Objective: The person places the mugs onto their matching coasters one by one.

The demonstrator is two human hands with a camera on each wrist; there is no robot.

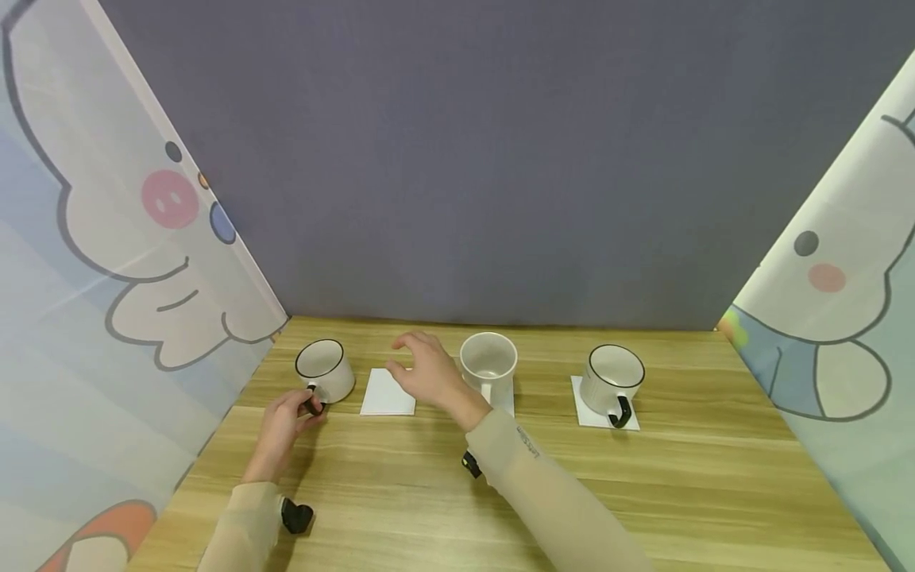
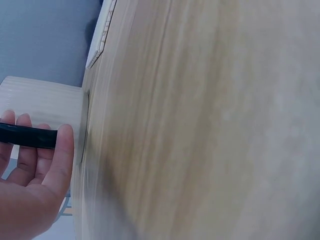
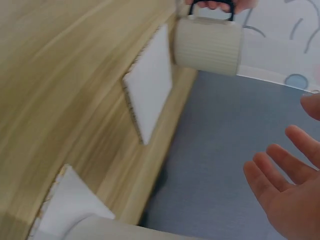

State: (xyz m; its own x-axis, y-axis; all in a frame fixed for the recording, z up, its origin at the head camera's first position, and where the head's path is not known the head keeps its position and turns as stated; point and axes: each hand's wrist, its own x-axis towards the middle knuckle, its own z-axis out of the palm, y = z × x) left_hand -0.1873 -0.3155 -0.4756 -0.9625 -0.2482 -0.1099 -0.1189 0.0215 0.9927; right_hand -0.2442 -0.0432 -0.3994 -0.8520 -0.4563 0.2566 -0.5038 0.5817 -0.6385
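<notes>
At the left of the table, a white mug (image 1: 336, 383) with a black rim has its black handle (image 2: 30, 135) between the fingers and thumb of my left hand (image 1: 280, 429). A white cardboard square (image 1: 386, 394) lies bare to the right of that mug. Over the table between this square and an all-white mug (image 1: 489, 354), my right hand (image 1: 433, 373) hovers with its fingers spread and nothing in them. In the right wrist view the fingers (image 3: 275, 172) show loosely bent, apart from any mug. The white mug sits on another cardboard square (image 1: 506, 397), partly behind my right arm.
Further right, a black-rimmed mug (image 1: 609, 383) stands on a cardboard square (image 1: 588, 416), its black handle toward me. A grey panel (image 1: 457, 175) rises at the table's (image 1: 400, 508) back edge. Cartoon-printed sheets (image 1: 93, 318) hang at both sides.
</notes>
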